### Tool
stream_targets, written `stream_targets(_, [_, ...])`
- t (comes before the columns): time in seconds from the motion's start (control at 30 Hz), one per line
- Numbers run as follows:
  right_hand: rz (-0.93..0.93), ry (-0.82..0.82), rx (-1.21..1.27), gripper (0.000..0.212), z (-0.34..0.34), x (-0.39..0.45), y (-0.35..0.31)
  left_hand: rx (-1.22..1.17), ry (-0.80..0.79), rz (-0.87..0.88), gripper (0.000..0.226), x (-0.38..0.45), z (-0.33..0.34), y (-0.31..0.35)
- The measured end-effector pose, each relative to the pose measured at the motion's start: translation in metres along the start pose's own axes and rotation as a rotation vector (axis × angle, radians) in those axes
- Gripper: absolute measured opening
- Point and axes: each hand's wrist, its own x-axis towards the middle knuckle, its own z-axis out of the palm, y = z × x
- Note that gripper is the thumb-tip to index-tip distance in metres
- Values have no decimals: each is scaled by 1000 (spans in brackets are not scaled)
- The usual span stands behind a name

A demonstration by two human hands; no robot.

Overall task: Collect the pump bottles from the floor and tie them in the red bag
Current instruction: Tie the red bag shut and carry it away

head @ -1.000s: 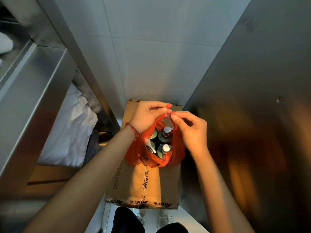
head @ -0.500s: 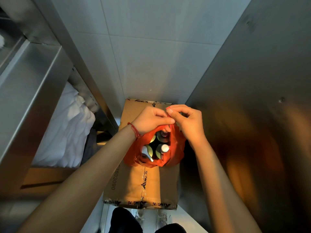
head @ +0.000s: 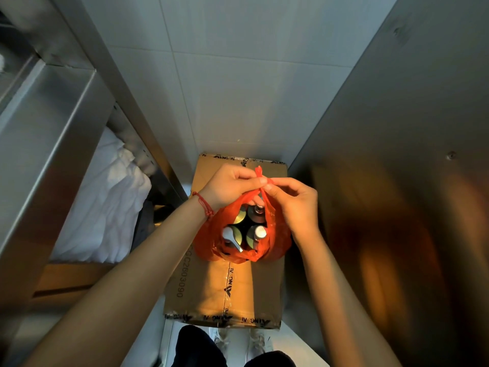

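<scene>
A red plastic bag (head: 279, 241) stands on a sealed cardboard box (head: 211, 290). Inside it, several dark pump bottles (head: 244, 231) stand upright with silver pump heads showing through the bag's mouth. My left hand (head: 227, 186) and my right hand (head: 296, 205) meet above the bag's far rim. Both pinch the bag's handles (head: 260, 178), which are drawn together, and a short red end sticks up between the fingertips. The mouth of the bag gapes on the near side.
A steel shelf unit (head: 47, 133) with folded white cloth (head: 105, 205) stands at the left. A steel panel (head: 397, 181) closes the right side. White wall tiles (head: 238, 88) are behind the box. My legs and shoes (head: 238, 345) are just below the box.
My hands shifted slightly along the far rim and drew the two handles together. A short twisted red end now pokes up between my fingertips.
</scene>
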Motion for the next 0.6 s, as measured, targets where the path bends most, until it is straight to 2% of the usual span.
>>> stream_targets(0.13, [35,50,-67,15,3,-1,3,10,108,21,22,-2,-4,-7])
stream_targets(0.27, [62,111,-11,19,0,-5,7,-13,216,-44,15,-3,-13,-18])
stream_targets(0.43, [-18,17,-3,19,2,-17,8,-270,216,-167,10,-6,-8,-19])
stream_targets(0.6, [-175,-74,-122,10,9,-17,8,-405,273,-192,11,-11,-6,-17])
